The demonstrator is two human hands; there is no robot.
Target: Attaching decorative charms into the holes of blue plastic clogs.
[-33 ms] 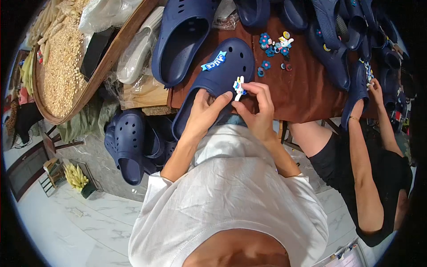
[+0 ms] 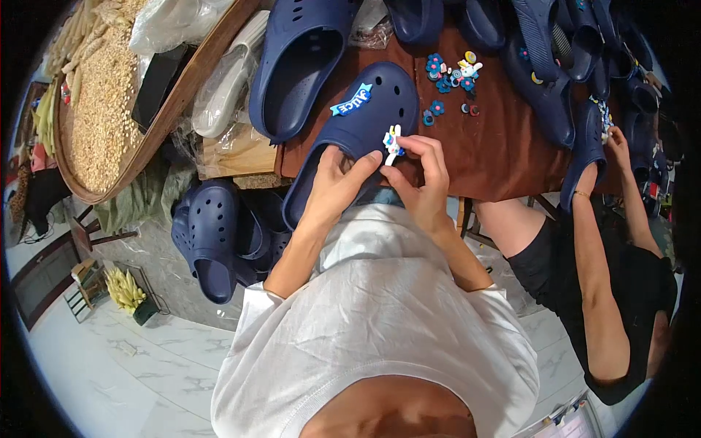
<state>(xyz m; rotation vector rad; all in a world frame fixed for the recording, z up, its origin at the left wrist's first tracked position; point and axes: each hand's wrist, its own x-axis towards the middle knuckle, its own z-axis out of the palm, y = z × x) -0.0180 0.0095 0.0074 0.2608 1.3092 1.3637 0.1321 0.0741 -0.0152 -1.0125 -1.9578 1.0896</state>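
The right hand (image 2: 427, 171) has its grip closed on a small white and blue charm (image 2: 392, 143), pinched between thumb and fingertips and pressed against the upper of a navy clog (image 2: 361, 124). The charm sits just left of the right hand's fingertips, at the clog's near right edge, and it seems to touch the perforated surface, though the view is too small to tell whether its back is seated in a hole. The left hand (image 2: 337, 182) is closed around the clog's heel opening, thumb reaching up toward the charm, so both hands meet at almost the same spot; the right is the nearer to the charm.

The clog's long axis runs from the heel at the left hand, up and to the right, toward its toe on the brown tabletop (image 2: 504, 157). A blue lettered charm (image 2: 350, 100) is already fixed farther up the upper. Beyond the toe lies a scatter of loose charms (image 2: 453, 77). A second navy clog (image 2: 303, 62) lies to the left, and another person's hand (image 2: 619, 146) works at the right edge.
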